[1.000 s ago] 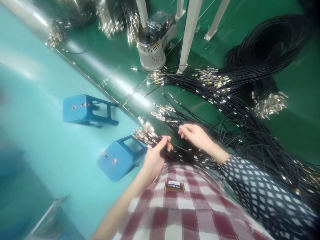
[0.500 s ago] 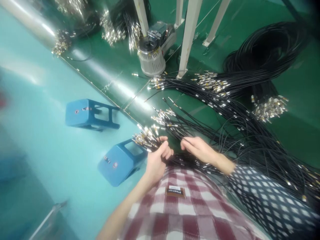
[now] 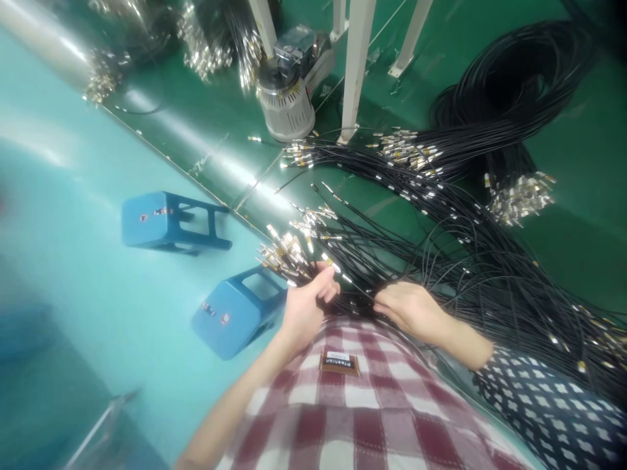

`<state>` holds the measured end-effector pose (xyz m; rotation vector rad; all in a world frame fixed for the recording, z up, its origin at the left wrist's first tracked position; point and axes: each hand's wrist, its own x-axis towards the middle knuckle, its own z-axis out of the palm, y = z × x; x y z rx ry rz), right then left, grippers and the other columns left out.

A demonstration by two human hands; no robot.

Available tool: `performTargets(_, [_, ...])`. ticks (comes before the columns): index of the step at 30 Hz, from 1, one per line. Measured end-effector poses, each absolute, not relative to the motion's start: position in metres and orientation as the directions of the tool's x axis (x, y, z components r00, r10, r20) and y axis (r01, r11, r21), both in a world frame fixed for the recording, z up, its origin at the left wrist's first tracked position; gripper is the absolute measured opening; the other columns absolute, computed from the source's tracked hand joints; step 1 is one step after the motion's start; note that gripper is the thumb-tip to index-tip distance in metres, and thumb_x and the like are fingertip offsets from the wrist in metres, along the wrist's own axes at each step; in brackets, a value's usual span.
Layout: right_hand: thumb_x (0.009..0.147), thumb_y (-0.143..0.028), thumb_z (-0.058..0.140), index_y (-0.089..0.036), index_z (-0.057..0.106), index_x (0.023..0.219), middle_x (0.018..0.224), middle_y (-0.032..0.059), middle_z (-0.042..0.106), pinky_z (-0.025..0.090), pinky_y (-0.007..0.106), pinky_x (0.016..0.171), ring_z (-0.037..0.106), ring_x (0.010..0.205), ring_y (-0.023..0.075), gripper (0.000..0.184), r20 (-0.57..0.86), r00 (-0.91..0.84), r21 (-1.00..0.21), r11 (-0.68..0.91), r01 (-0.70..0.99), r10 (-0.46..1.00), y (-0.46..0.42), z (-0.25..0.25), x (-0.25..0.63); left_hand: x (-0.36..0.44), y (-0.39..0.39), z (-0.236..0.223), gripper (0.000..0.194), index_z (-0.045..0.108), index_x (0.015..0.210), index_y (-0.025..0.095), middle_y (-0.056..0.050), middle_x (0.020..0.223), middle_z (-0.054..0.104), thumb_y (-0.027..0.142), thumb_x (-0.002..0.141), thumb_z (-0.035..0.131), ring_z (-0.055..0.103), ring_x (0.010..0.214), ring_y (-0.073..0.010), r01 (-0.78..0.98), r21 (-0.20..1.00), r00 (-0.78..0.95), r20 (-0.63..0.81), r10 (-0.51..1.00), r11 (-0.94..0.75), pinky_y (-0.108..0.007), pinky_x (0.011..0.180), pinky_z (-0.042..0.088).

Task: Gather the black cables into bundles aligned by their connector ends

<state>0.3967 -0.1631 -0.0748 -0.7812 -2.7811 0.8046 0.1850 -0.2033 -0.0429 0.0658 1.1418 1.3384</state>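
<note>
My left hand is closed around a bunch of black cables, whose metal connector ends fan out past it to the left. To its right, my right hand pinches a single black cable. That cable's end, with a shiny connector and a yellowish mark, points toward the left hand. Many loose black cables spread across the green surface just beyond both hands. Another cluster of connector ends lies beyond the left hand's bunch. The right fingertips are partly hidden among the cables.
Two blue plastic stools stand on the left. A grey motor-like machine sits beside white metal legs at the back. Coiled black cable lies at the far right, and more connector bundles lie at the far left.
My right hand has moved right and slightly toward my body, away from the left hand. A single cable end now shows between the hands. The left hand still grips its bunch.
</note>
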Motion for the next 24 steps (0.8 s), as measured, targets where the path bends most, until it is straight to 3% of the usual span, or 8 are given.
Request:
performTargets(3, [0.103, -0.039, 0.027, -0.018, 0.055, 0.071, 0.065, 0.0028, 0.057, 0.029, 0.029, 0.062, 0.049, 0.061, 0.0136, 0.047, -0.036, -0.869, -0.546, 0.719, 0.430, 0.493, -0.164, -0.074, 0.401, 0.186, -0.203, -0.041, 0.018, 0.061, 0.079, 0.015, 0.009, 0.051, 0.033, 0.021, 0.072, 0.076, 0.032, 0.047, -0.0052, -0.716, 0.621, -0.182, -0.608, 0.773, 0.319, -0.027, 0.062, 0.043])
performTargets(8, [0.089, -0.068, 0.039, -0.018, 0.061, 0.086, 0.077, 0.0044, 0.064, 0.035, 0.030, 0.069, 0.056, 0.071, 0.0162, 0.055, -0.072, -0.813, -0.689, 0.561, 0.459, 0.578, -0.160, -0.050, 0.381, 0.188, -0.205, -0.039, 0.019, 0.060, 0.079, 0.014, 0.008, 0.052, 0.038, 0.019, 0.071, 0.076, 0.036, 0.047, -0.0051, -0.698, 0.642, -0.182, -0.586, 0.789, 0.316, -0.026, 0.059, 0.042])
performTargets(12, [0.096, -0.052, 0.041, -0.019, 0.061, 0.089, 0.086, 0.0047, 0.067, 0.039, 0.030, 0.075, 0.059, 0.079, 0.0166, 0.039, -0.066, -0.651, -0.730, 0.408, 0.548, 0.756, -0.156, -0.021, 0.342, 0.191, -0.204, -0.039, 0.017, 0.060, 0.077, 0.014, 0.006, 0.054, 0.042, 0.017, 0.071, 0.075, 0.038, 0.048, -0.0049, -0.656, 0.704, -0.238, -0.536, 0.810, 0.273, -0.021, 0.050, 0.034])
performTargets(16, [0.099, -0.033, 0.041, -0.019, 0.061, 0.083, 0.079, 0.0040, 0.067, 0.037, 0.031, 0.073, 0.058, 0.075, 0.0163, 0.030, -0.056, -0.668, -0.616, 0.501, 0.608, 0.742, -0.162, -0.019, 0.351, 0.194, -0.203, -0.037, 0.017, 0.058, 0.075, 0.014, 0.008, 0.052, 0.040, 0.016, 0.070, 0.075, 0.037, 0.046, -0.0048, -0.672, 0.695, -0.265, -0.549, 0.793, 0.256, -0.023, 0.052, 0.036])
performTargets(20, [0.098, -0.032, 0.043, -0.019, 0.063, 0.084, 0.085, 0.0061, 0.068, 0.038, 0.034, 0.078, 0.059, 0.078, 0.0173, 0.028, -0.069, -0.709, -0.585, 0.548, 0.599, 0.702, -0.170, -0.025, 0.397, 0.195, -0.205, -0.037, 0.017, 0.059, 0.075, 0.015, 0.009, 0.048, 0.039, 0.017, 0.070, 0.075, 0.038, 0.045, -0.0055, -0.651, 0.710, -0.261, -0.541, 0.799, 0.268, -0.026, 0.059, 0.041])
performTargets(24, [0.093, -0.043, 0.052, -0.020, 0.064, 0.091, 0.094, 0.0070, 0.069, 0.043, 0.034, 0.081, 0.061, 0.087, 0.0196, 0.026, -0.075, -0.632, -0.707, 0.406, 0.579, 0.771, -0.170, -0.013, 0.391, 0.198, -0.207, -0.037, 0.016, 0.060, 0.075, 0.015, 0.008, 0.047, 0.041, 0.018, 0.070, 0.075, 0.039, 0.045, -0.0058, -0.626, 0.727, -0.252, -0.530, 0.810, 0.281, -0.025, 0.056, 0.039])
